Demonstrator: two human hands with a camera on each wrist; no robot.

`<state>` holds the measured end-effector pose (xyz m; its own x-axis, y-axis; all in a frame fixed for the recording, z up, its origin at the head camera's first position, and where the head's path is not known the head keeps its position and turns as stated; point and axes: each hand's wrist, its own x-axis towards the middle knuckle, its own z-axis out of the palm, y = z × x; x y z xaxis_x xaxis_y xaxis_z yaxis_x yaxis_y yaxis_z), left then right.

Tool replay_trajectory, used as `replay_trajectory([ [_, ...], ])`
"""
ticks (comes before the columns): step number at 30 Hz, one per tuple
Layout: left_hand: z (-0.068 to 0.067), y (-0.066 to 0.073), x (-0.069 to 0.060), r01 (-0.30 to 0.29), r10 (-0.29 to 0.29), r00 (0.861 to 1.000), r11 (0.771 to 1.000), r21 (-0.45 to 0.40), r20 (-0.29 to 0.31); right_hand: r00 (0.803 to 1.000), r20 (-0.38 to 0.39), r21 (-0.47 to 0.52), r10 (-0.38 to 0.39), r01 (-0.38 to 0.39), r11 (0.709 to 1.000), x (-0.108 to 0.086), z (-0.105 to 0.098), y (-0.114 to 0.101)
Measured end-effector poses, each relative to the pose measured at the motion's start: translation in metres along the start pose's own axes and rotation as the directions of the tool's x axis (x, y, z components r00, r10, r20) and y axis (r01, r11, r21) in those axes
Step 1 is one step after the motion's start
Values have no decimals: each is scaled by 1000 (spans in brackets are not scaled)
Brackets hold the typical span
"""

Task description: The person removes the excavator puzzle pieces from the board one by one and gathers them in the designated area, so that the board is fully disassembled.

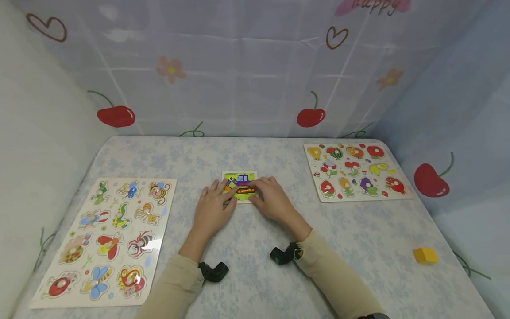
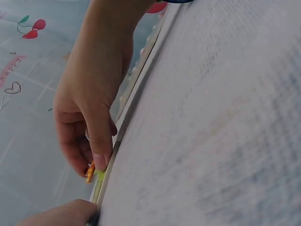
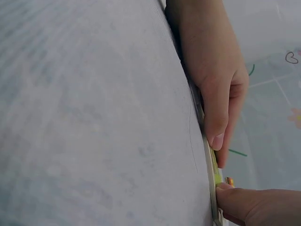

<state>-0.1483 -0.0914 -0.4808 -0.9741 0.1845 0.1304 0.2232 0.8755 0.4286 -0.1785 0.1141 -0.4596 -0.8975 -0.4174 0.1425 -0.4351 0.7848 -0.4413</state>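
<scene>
A small jigsaw puzzle (image 1: 244, 199) with a purple-and-orange digger on a green ground lies in a pale frame at the table's middle. From its left side my left hand (image 1: 213, 206) reaches over it. Thumb and fingertips pinch a small orange puzzle piece (image 2: 90, 173), which stands tilted above the board in the left wrist view. My right hand (image 1: 275, 199) holds the puzzle's right side, its thumb at the near edge and its curled fingers over the picture. The fingertips partly cover the digger.
An insect peg puzzle board (image 1: 157, 248) lies on the left. A fruit peg puzzle board (image 1: 314, 175) lies at the back right. Near the right edge sits a yellow block (image 1: 425, 255). A patterned curtain (image 1: 239, 88) hangs behind the table.
</scene>
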Motion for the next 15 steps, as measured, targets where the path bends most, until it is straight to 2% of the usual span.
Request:
replay_trajectory([
  [4, 0, -2, -2, 9, -9, 1000, 1000, 1, 7, 999, 16, 75, 35, -36, 997, 0, 1, -2],
  [9, -1, 0, -2, 5, -5, 1000, 1000, -3, 11, 998, 24, 197, 56, -60, 979, -1, -4, 0],
  [15, -2, 1, -2, 18, -18, 1000, 1000, -8, 17, 997, 22, 239, 74, -77, 968, -11, -22, 12],
])
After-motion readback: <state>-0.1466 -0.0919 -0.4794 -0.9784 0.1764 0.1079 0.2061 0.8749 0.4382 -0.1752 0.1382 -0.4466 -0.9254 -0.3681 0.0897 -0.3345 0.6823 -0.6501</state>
